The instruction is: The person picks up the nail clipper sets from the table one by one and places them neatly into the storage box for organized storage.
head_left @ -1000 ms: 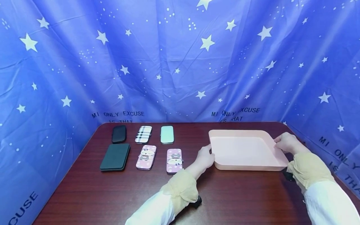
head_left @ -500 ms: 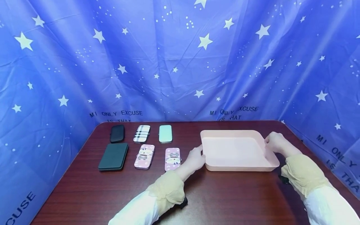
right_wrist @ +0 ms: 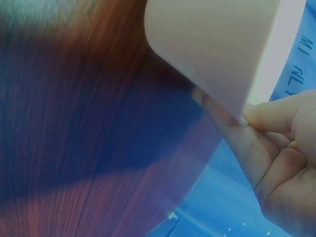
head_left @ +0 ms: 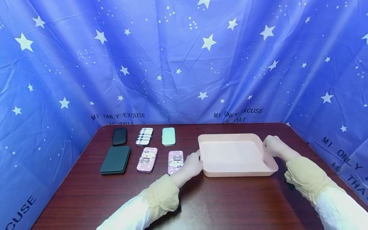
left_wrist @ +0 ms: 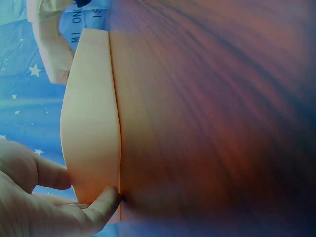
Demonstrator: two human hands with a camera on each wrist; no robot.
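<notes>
A pale pink rectangular tray [head_left: 233, 153] lies on the table, right of the middle in the head view. At its left end my left hand [head_left: 192, 163] grips the wall; in the left wrist view one finger meets the rim and another digit [left_wrist: 106, 205] lies low on the wall. My right hand [head_left: 276, 147] pinches the right wall, with the thumb [right_wrist: 271, 114] at the rim and a finger [right_wrist: 232, 131] along the outer side. Just beside the left hand lies a pink patterned case [head_left: 175, 159], partly covered by that hand.
A second pink patterned case [head_left: 147, 159] and a dark green case [head_left: 115, 159] lie in the nearer row. Behind them are a black case [head_left: 119, 136], a plaid case [head_left: 144, 136] and a mint case [head_left: 168, 136]. A starry blue curtain [head_left: 172, 64] surrounds the dark wood table [head_left: 230, 204].
The tray has slid left across the table, nearer to the cases, with both hands moving along with it. The cases have stayed in place; the head view has shifted slightly.
</notes>
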